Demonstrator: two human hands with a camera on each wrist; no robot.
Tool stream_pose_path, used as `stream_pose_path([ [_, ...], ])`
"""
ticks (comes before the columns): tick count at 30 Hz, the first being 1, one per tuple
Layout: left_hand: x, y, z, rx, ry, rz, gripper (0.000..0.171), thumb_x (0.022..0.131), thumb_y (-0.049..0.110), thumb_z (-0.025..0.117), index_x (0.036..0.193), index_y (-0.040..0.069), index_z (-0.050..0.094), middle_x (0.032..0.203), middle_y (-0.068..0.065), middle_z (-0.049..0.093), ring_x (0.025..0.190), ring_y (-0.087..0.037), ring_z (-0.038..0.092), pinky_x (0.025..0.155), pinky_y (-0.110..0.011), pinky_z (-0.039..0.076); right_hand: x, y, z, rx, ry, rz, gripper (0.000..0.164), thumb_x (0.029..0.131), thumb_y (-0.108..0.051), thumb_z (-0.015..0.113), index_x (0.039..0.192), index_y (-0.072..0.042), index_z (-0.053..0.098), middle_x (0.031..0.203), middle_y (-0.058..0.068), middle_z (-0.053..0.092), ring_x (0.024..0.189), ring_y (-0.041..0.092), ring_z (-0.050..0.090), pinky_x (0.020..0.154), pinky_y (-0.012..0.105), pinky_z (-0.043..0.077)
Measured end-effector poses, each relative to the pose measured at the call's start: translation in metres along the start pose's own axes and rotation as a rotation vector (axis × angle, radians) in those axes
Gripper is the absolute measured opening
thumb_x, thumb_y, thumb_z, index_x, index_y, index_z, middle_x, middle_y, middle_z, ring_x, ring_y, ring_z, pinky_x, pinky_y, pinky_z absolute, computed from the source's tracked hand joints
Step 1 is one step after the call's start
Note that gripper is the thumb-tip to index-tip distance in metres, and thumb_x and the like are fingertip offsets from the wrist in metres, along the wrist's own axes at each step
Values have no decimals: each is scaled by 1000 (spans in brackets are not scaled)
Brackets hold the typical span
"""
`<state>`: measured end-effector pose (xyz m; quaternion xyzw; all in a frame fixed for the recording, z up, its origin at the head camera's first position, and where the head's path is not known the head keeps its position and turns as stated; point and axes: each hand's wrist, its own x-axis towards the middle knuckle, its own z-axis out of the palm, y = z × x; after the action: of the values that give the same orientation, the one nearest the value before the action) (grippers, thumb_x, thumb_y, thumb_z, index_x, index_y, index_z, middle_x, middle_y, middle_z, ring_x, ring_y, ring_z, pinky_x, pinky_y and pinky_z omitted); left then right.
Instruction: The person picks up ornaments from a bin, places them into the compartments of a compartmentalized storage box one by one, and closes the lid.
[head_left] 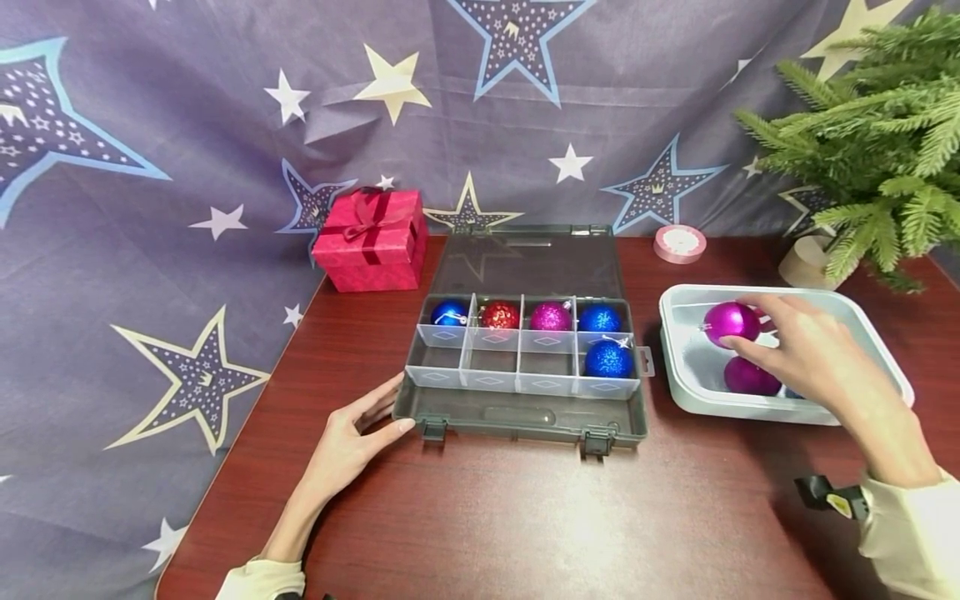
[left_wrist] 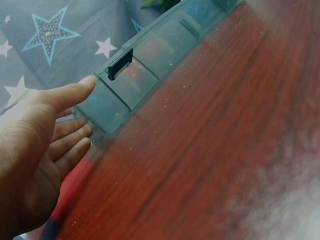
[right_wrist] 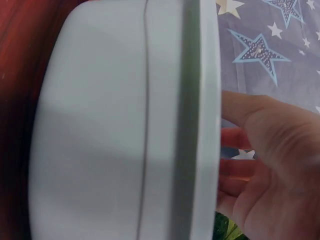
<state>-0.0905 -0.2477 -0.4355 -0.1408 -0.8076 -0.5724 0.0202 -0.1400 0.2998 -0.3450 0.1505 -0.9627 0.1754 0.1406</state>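
Note:
In the head view my right hand (head_left: 813, 350) pinches a shiny magenta Christmas bauble (head_left: 732, 323) between thumb and fingers. It is over a white plastic tub (head_left: 678, 379), where a darker magenta bauble (head_left: 752, 376) lies, with a bit of blue partly hidden by the hand. The tub wall (right_wrist: 95, 120) hides the fingertips in the right wrist view. My left hand (head_left: 350, 442) touches the left front corner of a divided storage box (head_left: 517, 427), its fingers extended along the side. The box holds blue baubles (head_left: 609, 359), a red bauble (head_left: 500, 315) and a pink glittery bauble (head_left: 551, 317) in separate compartments.
The box's see-through lid (head_left: 528, 262) lies open behind it. A red gift box (head_left: 372, 242) stands at the back left, a pink ribbon roll (head_left: 679, 243) at the back. A small fir tree (head_left: 885, 142) rises behind the tub. Star-patterned cloth (head_left: 225, 150) hangs behind the table.

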Motion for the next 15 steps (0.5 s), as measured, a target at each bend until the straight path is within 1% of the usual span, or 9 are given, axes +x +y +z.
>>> stream_pose_path([
  [4, 0, 0, 0, 0, 1, 2, 61, 91, 8, 81, 148, 18, 60, 140, -9, 64, 123, -26, 65, 100, -23, 50, 2, -8, -1, -4, 5, -27, 56, 82, -15, 87, 128, 2, 60, 104, 32, 67, 93, 48, 67, 74, 66, 51],
  [11, 0, 0, 0, 0, -1, 4, 61, 92, 8, 81, 148, 18, 60, 140, -9, 64, 123, -27, 65, 100, -22, 50, 6, -24, -3, 25, 15, -70, 59, 81, -15, 88, 131, 2, 60, 109, 30, 67, 94, 46, 67, 77, 65, 52],
  [15, 0, -1, 0, 1, -2, -1, 61, 92, 9, 81, 148, 18, 59, 140, -9, 64, 123, -26, 65, 100, -22, 50, 7, -29, -2, 39, 45, -112, 57, 79, -14, 88, 128, 1, 62, 104, 26, 65, 89, 44, 67, 75, 63, 52],
])
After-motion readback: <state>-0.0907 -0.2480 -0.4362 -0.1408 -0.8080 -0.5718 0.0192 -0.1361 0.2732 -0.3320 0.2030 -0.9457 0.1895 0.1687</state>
